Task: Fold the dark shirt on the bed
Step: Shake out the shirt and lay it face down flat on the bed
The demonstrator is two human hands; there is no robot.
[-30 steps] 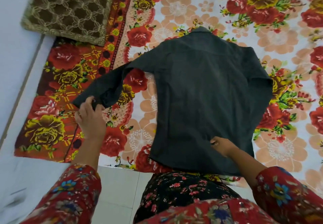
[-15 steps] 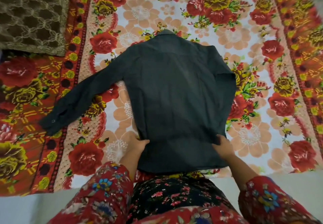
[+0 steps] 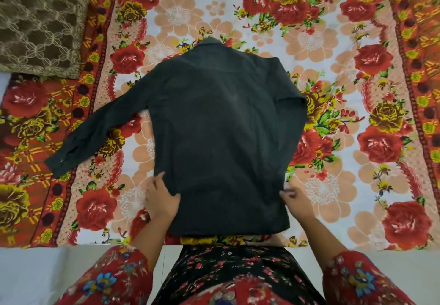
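As left hand (image 3: 162,200), right hand (image 3: 298,203) grip edges | dark shirt (image 3: 226,126) flat

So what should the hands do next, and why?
Probably fold the left side of the dark shirt inward: its long sleeve lies stretched out on the bedsheet, the other side looks already tucked in, and the left hand holds that edge.

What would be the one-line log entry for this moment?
dark shirt: flat on bed, one sleeve spread out | left hand: at lower left edge | right hand: at lower right edge
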